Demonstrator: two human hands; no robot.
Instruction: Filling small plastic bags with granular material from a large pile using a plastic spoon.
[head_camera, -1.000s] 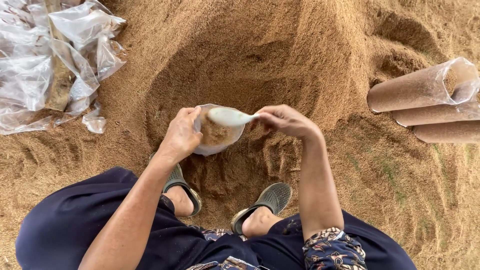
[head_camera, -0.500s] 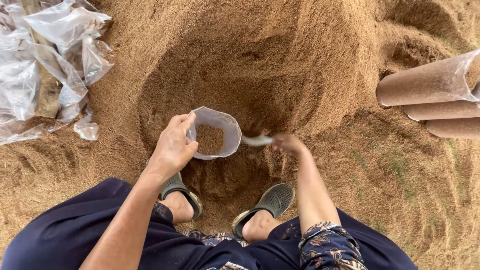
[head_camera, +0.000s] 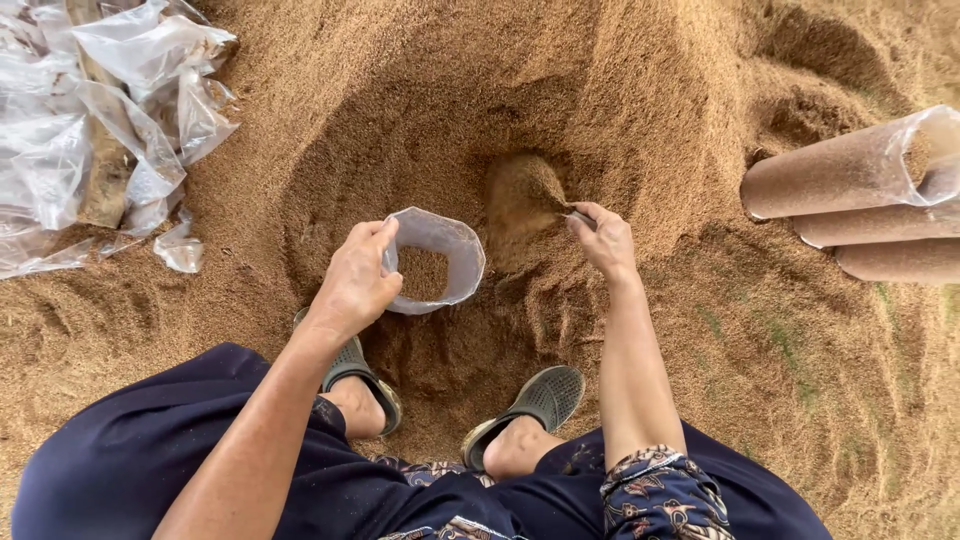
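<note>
- The clear plastic bag (head_camera: 435, 258) stands upright in the hollow dug into the sawdust pile (head_camera: 420, 110), just ahead of the person's feet, its mouth open and some sawdust already lying in the bottom.
- The left hand (head_camera: 358, 280) grips the bag's near rim, fingers curled over the edge; for a clean fill, I judge that mouth should be kept wide and level.
- The right hand (head_camera: 603, 240) is closed around the handle of a scoop (head_camera: 530, 195), whose bowl is heaped with sawdust and sits just beside the bag, on its right.
- A good load looks like a full scoop carried low and tipped right over the opening, so little spills down the outside.
- Two grey sandals (head_camera: 540, 400) are planted in the hollow just below the bag.
- Filled tubes of packed sawdust (head_camera: 840, 180) lie stacked at the right edge, well apart from the hands.
- Empty plastic bags (head_camera: 110, 130) lie crumpled at the upper left.
</note>
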